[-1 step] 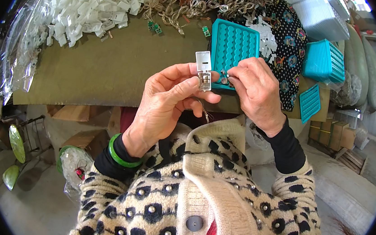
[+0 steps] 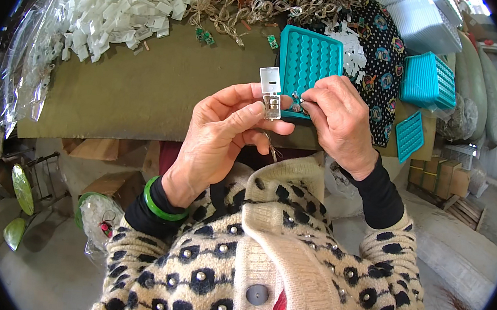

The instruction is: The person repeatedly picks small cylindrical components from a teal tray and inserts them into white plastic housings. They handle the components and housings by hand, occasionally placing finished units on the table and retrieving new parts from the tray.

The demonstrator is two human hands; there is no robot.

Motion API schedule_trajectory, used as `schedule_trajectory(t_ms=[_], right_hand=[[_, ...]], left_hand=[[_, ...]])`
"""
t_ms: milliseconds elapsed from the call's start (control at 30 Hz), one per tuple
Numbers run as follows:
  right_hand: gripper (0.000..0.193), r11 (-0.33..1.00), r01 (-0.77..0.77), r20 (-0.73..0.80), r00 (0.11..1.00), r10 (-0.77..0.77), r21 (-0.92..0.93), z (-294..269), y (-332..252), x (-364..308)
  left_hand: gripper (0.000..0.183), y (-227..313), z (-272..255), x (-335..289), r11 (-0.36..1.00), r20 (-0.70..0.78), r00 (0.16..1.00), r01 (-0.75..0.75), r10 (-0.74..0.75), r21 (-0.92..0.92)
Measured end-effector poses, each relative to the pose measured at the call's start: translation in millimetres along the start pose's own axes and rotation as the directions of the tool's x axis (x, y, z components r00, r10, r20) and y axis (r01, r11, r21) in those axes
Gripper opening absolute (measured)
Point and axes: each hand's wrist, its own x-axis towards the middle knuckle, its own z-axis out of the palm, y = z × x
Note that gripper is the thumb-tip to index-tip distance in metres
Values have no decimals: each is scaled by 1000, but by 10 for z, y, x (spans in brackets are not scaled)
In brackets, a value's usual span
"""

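My left hand point(image 2: 227, 126) pinches a small white plastic case point(image 2: 271, 107) between thumb and fingers, its slotted lid point(image 2: 269, 80) tipped up. Inside the case a brass-coloured metal part shows. Thin wires point(image 2: 273, 150) hang below that hand. To the right, the fingers of my right hand point(image 2: 340, 119) are pressed together at the lower end of a teal tray point(image 2: 311, 59) with rows of round hollows. Several small, shiny round pieces point(image 2: 296, 106) lie by those fingertips in the tray. Whatever the fingertips pinch is too small to make out.
A heap of white plastic cases point(image 2: 125, 5) covers the table's far left. Behind the tray lie tangled wire bundles point(image 2: 257, 0) with small green circuit boards point(image 2: 205, 36). Stacked teal trays point(image 2: 428, 82) stand right, beside patterned black cloth point(image 2: 388, 67). Clear plastic bags point(image 2: 27, 56) hang left.
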Motion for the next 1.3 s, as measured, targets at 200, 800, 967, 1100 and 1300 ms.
schedule_trajectory(t_ms=[200,800,967,1100,1300], right_hand=[[15,950,-117,-110,982,154,291,-40,-233,34],[26,970,185,-174,972,-157,158,95,-305,178],[17,862,-29,18,1000,23,506,-14,-328,221],[17,120,-458,396,851,344,881,-28,-408,175],[26,-134,-465,483,815,321,875,13,-406,170]], left_hand=[[27,-22,-38,1,996,44,999,20,-17,-81],[22,-123,-85,-12,990,22,999,-21,24,-142],[21,-125,-69,-26,992,13,993,-114,114,-51],[21,-111,-28,-54,954,57,956,-290,287,70],[20,-99,-30,-77,934,132,942,-327,310,141]])
